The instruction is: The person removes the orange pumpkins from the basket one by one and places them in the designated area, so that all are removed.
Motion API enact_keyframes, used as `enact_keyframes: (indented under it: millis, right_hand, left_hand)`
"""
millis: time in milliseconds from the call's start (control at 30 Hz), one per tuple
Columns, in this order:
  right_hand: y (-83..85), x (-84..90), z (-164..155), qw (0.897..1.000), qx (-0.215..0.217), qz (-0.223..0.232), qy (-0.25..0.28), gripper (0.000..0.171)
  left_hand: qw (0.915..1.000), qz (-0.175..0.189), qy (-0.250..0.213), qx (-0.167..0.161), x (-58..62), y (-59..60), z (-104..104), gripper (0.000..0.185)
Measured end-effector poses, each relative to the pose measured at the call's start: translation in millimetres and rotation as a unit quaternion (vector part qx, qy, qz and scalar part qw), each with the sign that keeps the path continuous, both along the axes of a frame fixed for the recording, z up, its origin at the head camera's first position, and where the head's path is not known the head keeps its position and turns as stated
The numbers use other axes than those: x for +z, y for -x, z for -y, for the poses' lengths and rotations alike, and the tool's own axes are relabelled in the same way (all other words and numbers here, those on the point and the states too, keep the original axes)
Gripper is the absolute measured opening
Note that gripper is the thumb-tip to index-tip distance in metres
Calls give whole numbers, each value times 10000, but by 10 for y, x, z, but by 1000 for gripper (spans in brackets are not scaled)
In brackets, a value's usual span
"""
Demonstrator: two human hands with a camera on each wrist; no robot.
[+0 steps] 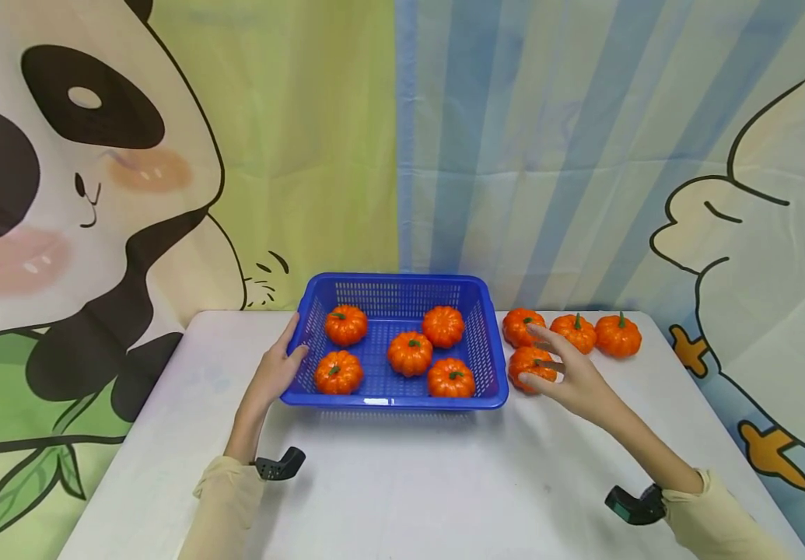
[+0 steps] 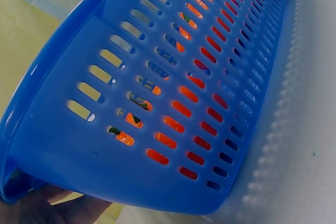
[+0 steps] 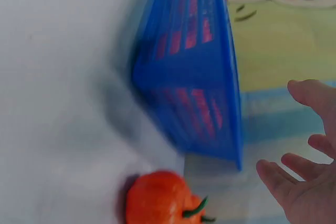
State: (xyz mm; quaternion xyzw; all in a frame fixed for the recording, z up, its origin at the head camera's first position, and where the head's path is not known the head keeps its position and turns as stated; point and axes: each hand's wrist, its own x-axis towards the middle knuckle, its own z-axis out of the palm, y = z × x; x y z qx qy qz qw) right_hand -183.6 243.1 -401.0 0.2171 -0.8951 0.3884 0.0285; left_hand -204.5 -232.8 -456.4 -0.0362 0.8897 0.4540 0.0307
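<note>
A blue plastic basket (image 1: 393, 402) with slotted walls holds several small orange pumpkins (image 1: 410, 354) with green stems. My left hand (image 1: 274, 375) holds the basket's left side at the rim; its fingers are partly hidden behind the rim in the left wrist view. Right of the basket, my right hand (image 1: 579, 386) hovers with fingers spread and nothing in its grasp. Nearest to it is a pumpkin (image 1: 526, 365), partly covered by its fingers in the head view. In the right wrist view, the right hand (image 3: 310, 177) appears apart from the pumpkin (image 3: 157, 198) below.
More pumpkins stand on the white table (image 1: 402, 482) to the right of the basket, one at the back (image 1: 519, 325) and two farther right, including the rightmost pumpkin (image 1: 618, 336). Behind the table hangs a cartoon-printed curtain (image 1: 318, 155).
</note>
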Motion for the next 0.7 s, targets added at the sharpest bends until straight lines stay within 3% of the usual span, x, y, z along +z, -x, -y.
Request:
enact_keyframes:
  millis: [200, 500, 700]
  right_hand:
    - [-232, 146, 222, 9968, 649, 359, 285, 67]
    - [-458, 265, 463, 9768, 1510, 1359, 674, 51]
    - [-535, 282, 594, 9628, 1932, 1747, 717, 49]
  left_hand:
    - [10000, -6, -48, -12, -14, 5, 3, 66]
    - [10000, -34, -48, -49, 9, 2, 5, 66]
    - [9999, -40, -112, -33, 14, -7, 4, 66]
